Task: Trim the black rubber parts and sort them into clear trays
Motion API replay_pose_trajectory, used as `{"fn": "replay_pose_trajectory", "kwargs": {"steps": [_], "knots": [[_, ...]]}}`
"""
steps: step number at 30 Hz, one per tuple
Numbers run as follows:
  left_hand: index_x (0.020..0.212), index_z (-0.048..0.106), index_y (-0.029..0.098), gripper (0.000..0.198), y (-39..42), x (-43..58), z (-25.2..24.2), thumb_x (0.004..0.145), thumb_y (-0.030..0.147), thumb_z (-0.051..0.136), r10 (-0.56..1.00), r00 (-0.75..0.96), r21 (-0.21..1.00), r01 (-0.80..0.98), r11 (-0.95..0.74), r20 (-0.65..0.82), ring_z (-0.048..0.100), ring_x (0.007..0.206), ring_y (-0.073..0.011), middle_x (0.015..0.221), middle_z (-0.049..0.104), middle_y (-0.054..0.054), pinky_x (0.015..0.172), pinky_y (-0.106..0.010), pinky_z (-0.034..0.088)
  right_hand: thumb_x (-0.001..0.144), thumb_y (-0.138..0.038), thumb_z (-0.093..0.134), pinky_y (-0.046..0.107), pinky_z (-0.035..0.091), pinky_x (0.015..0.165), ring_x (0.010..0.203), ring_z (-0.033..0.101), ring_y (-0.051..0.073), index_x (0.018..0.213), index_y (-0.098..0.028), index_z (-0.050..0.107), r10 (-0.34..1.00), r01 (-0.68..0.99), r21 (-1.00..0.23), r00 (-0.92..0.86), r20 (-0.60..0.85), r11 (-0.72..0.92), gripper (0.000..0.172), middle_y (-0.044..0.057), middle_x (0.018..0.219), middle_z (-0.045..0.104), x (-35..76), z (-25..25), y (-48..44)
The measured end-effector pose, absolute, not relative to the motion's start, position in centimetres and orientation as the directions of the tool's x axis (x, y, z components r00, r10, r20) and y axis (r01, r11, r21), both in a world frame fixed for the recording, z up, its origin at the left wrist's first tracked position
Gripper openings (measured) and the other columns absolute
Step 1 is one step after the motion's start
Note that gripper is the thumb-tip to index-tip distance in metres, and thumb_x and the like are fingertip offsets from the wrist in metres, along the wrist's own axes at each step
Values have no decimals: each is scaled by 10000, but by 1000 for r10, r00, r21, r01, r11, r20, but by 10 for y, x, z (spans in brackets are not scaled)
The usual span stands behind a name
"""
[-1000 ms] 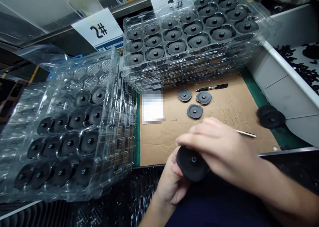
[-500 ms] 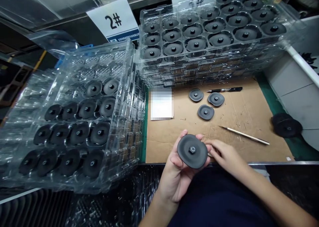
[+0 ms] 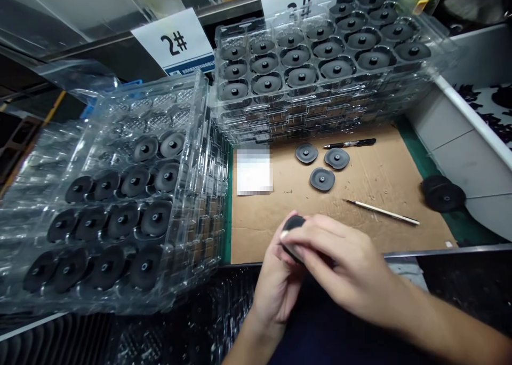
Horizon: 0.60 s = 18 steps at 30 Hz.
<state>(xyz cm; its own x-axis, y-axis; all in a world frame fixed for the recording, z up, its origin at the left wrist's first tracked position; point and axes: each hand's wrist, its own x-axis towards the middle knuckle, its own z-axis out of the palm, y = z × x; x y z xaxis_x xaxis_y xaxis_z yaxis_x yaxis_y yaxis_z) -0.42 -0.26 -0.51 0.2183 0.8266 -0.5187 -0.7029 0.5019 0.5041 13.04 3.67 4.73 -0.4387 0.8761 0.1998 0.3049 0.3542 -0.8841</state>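
Cradling left hand (image 3: 278, 279): curled around black disc (image 3: 294, 222), lower centre of the frame.
Right hand (image 3: 348, 253): fingers bent, touching the disc; whether pinching, cannot tell.
Disc handling: probably light, stiff, easily scuffed.
Best hold: by the rim.

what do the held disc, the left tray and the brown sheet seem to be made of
Held disc: dull black, perhaps rubber or plastic; it shows little shine, and much of it is covered, so I can't tell which.
Left tray: glossy clear plastic, most likely; it is see-through with bright glints.
Brown sheet: matte cardboard, it seems, from its creases and scuffs.
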Motion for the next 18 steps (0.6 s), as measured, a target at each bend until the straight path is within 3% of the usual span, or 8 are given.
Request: {"fn": "replay_pose_trajectory", "kwargs": {"steps": [3,7,11,13,16,18], "knots": [[1277,510,254,615,-2,-1,-2,709,266,746,839,160,537,-703,466,-520,562,1141,-232,1238,603,-76,1002,-330,435,869,-85,494,184,470,734,810,579,83,985,-186,634,862,317,-891,-488,139,324,208,5,891,626,129,45,38],[1187,584,203,525,3,5,4,693,236,760,826,218,525,-682,510,-520,598,1083,-228,1091,669,-74,987,-333,446,880,-98,491,269,460,845,898,581,137,1099,-122,594,869,329,-817,-323,373,473,243,63,958,646,134,43,33],[1175,585,239,543,3,7,5,669,185,773,839,256,513,-694,505,-479,610,1064,-226,1154,645,-53,982,-341,452,877,-91,504,188,460,811,886,587,86,1054,-183,599,835,271,-890,-517,187,367,222,3,968,651,146,48,27],[1205,565,246,558,3,9,4,685,192,762,841,244,526,-687,501,-482,599,1080,-222,1138,651,-48,998,-341,435,880,-98,493,193,465,761,837,585,86,1019,-185,608,847,326,-879,-512,146,348,200,-1,922,648,149,49,30],[1214,561,228,559,2,11,6,693,231,761,829,249,533,-666,522,-501,607,1053,-196,1067,674,-44,1000,-313,423,872,-88,479,291,469,766,818,577,150,1060,-117,598,843,388,-769,-407,351,507,224,56,861,644,147,48,32],[1175,589,237,530,2,9,8,678,233,772,839,257,531,-676,511,-479,619,1027,-189,1087,669,-35,977,-302,441,863,-71,481,306,471,782,833,572,160,1089,-103,583,798,338,-749,-446,405,569,250,68,874,643,150,48,28]]}}
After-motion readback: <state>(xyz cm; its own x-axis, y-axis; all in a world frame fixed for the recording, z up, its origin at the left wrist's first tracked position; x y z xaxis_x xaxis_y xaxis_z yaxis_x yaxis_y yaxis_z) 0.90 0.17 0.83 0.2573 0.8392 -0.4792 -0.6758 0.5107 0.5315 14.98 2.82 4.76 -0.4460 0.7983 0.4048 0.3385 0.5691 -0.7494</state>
